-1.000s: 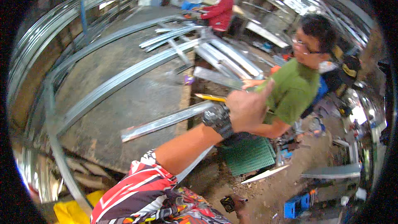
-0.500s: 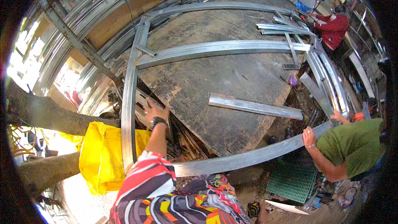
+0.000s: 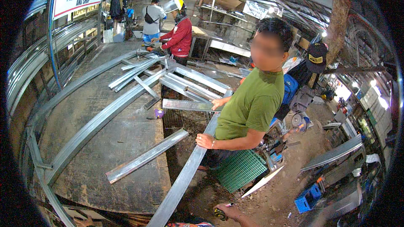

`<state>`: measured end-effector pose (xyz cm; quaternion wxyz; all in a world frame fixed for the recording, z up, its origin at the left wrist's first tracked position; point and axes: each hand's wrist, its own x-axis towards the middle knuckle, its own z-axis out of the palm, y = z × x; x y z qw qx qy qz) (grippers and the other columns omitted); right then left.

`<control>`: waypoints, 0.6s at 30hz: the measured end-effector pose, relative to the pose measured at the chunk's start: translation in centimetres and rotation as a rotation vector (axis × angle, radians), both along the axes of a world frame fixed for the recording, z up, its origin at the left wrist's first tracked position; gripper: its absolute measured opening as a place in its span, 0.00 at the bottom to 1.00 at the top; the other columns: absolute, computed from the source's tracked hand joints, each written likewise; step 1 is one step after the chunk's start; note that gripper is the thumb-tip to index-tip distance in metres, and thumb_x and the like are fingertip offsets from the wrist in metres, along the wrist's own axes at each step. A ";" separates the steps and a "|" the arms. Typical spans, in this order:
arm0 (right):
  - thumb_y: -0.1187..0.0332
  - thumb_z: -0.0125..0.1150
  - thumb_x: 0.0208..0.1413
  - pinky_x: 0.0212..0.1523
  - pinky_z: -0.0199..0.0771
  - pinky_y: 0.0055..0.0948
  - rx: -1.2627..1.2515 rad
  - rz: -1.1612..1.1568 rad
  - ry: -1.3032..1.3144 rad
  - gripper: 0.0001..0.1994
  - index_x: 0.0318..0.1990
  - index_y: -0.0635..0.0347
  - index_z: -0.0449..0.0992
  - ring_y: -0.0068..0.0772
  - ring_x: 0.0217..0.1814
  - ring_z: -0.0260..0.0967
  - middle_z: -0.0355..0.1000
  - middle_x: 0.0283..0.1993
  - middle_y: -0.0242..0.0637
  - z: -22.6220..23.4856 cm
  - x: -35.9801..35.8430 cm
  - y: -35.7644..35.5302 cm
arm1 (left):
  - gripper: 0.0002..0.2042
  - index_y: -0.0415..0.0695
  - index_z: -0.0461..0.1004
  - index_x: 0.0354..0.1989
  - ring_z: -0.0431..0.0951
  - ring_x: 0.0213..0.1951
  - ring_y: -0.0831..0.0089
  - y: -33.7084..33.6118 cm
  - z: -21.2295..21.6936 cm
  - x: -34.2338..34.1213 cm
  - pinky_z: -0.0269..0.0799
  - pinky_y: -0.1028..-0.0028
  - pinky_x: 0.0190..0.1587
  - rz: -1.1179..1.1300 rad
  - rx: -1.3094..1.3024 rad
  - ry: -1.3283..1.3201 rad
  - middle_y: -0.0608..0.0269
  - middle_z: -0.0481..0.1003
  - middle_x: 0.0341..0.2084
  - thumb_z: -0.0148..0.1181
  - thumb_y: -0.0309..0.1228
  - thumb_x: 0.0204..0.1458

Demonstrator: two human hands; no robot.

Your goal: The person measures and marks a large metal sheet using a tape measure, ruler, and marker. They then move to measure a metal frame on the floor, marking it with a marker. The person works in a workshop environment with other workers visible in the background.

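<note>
At the lower edge my right hand (image 3: pixel 229 212) is closed round a black and yellow tape measure (image 3: pixel 219 214), with a white marker (image 3: pixel 229 204) also in its grip. My left hand (image 3: pixel 85 221) shows dimly at the lower left rim, beside the metal frame (image 3: pixel 52 201), its fingers apart and seemingly empty. The frame of silvery channels lies across a worn wooden table (image 3: pixel 139 185). A co-worker in a green shirt (image 3: pixel 252 101) rests one hand on the frame's near channel (image 3: pixel 181 187) and the other by a short channel (image 3: pixel 187 105).
A loose channel (image 3: pixel 147 155) and a purple tape measure (image 3: pixel 158 113) lie on the table. A green plastic grate (image 3: pixel 242 170) and a blue crate (image 3: pixel 308 198) stand on the floor. Two other people, one in a red jacket (image 3: pixel 181 38), are at the far end.
The view has swung up and to the right, so the frame sits further left. My right hand with the tape measure has come into view; my left is now near the rim.
</note>
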<state>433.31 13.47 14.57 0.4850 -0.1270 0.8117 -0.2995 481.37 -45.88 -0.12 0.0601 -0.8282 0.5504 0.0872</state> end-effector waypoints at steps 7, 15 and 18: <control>0.48 0.44 0.70 0.38 0.72 0.30 0.030 -0.164 -0.018 0.23 0.57 0.51 0.79 0.26 0.40 0.73 0.78 0.46 0.31 -4.4 3.2 4.3 | 0.39 0.45 0.62 0.67 0.74 0.56 0.44 0.2 -1.1 0.7 0.70 0.51 0.56 -0.039 0.001 0.021 0.42 0.72 0.57 0.66 0.54 0.52; 0.46 0.44 0.70 0.27 0.73 0.27 -0.136 -0.039 0.132 0.24 0.57 0.49 0.80 0.22 0.33 0.73 0.79 0.41 0.31 -8.6 3.2 4.2 | 0.33 0.45 0.70 0.63 0.75 0.54 0.45 5.7 -7.8 -5.7 0.71 0.51 0.54 -0.472 -0.370 0.217 0.45 0.75 0.54 0.64 0.53 0.54; 0.47 0.45 0.69 0.26 0.72 0.26 -0.111 -0.145 0.031 0.23 0.56 0.50 0.80 0.21 0.32 0.72 0.79 0.40 0.31 -6.1 4.0 3.4 | 0.33 0.41 0.71 0.62 0.76 0.50 0.42 16.2 -2.4 -17.9 0.71 0.49 0.51 -0.786 -0.238 0.671 0.43 0.76 0.49 0.60 0.54 0.56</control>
